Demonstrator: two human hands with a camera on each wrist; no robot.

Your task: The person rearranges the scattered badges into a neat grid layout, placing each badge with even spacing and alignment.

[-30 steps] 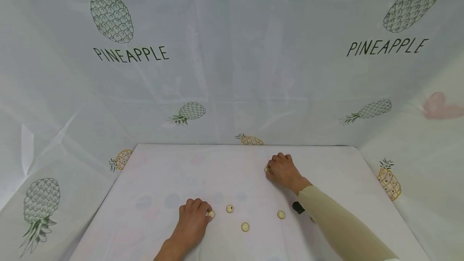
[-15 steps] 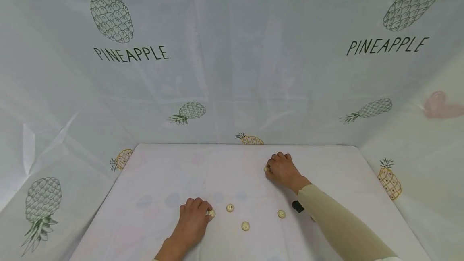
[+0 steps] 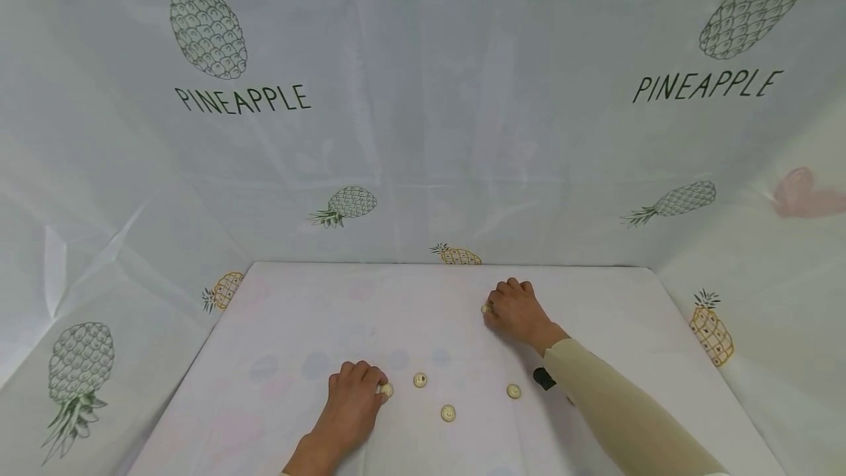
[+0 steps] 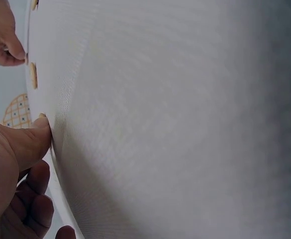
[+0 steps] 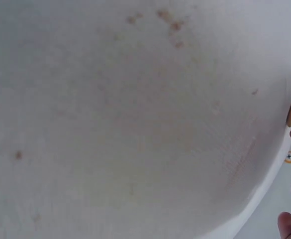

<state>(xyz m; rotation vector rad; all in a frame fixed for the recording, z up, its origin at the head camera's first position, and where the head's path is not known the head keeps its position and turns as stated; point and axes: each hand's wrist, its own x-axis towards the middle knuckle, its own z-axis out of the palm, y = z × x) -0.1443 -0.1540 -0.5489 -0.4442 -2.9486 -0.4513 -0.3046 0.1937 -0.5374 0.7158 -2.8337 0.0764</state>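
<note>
A white pineapple-print cloth (image 3: 423, 131) hangs behind a white-covered counter (image 3: 311, 307). My beige right sleeve (image 3: 621, 410) screens its four o'clock side; a small black object (image 3: 543, 378) shows at the sleeve's edge. Both grips are pinched together: left hand (image 3: 353, 402), eight o'clock, on a round cream disc (image 3: 387, 390); right hand (image 3: 518, 311), two o'clock, on its twin (image 3: 486, 308). Three matching discs (image 3: 448, 413) lie unheld between eight and four o'clock.
</note>
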